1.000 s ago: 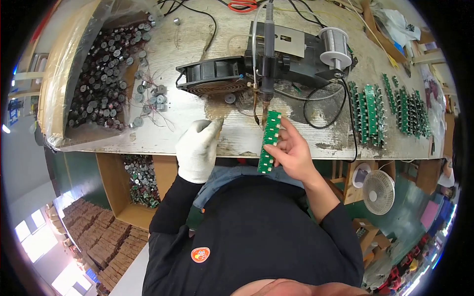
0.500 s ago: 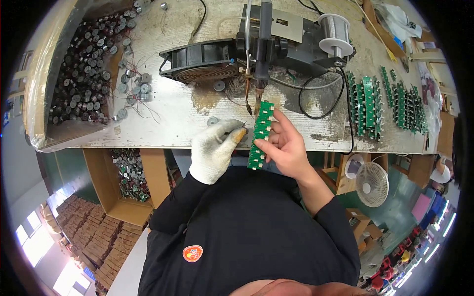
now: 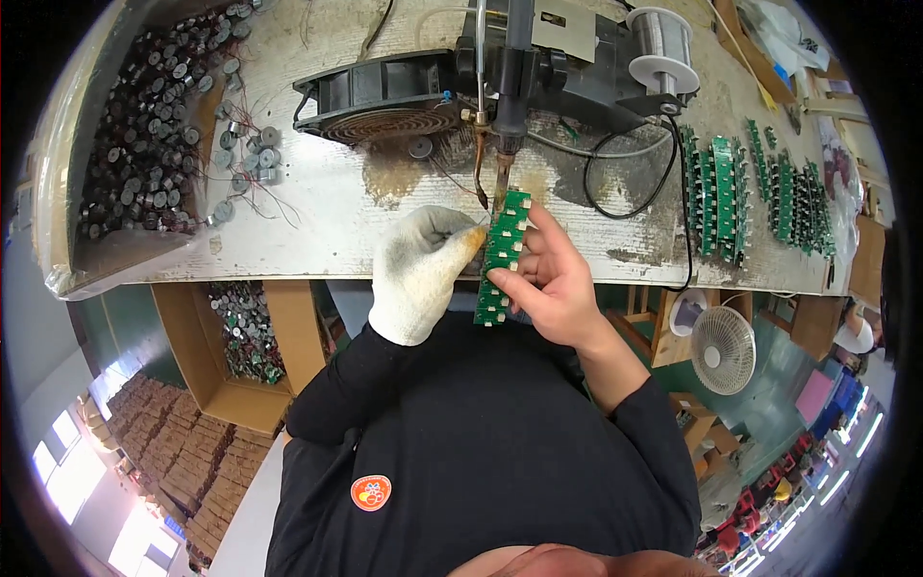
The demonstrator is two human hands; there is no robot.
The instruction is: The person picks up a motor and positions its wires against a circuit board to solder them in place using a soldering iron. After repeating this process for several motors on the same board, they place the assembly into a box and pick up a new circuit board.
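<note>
My bare right hand (image 3: pixel 553 288) grips a green circuit board strip (image 3: pixel 504 252), thumb on its face and fingers along its right edge. The strip stands nearly upright in view, its top end right at the tip of a mounted soldering iron (image 3: pixel 512 106). Beside the iron hangs a thin brass-coloured tube (image 3: pixel 480 159) with a dark end. My left hand (image 3: pixel 423 269), in a white glove with a stained thumb, is closed in a pinch against the strip's left edge. Whatever lies between those fingertips is too small or hidden to make out.
Many small round motors (image 3: pixel 159 144) with thin wires fill a box at the left. A black fan (image 3: pixel 385 96) and a solder wire spool (image 3: pixel 663 43) flank the iron. More green board strips (image 3: pixel 719 197) lie at the right. Below the bench, a carton (image 3: pixel 240 413) holds more parts.
My gloved left hand has moved right and up, its fingertips now touching the strip's edge. The strip has shifted slightly up toward the iron. The loose motor near the glove is no longer visible.
</note>
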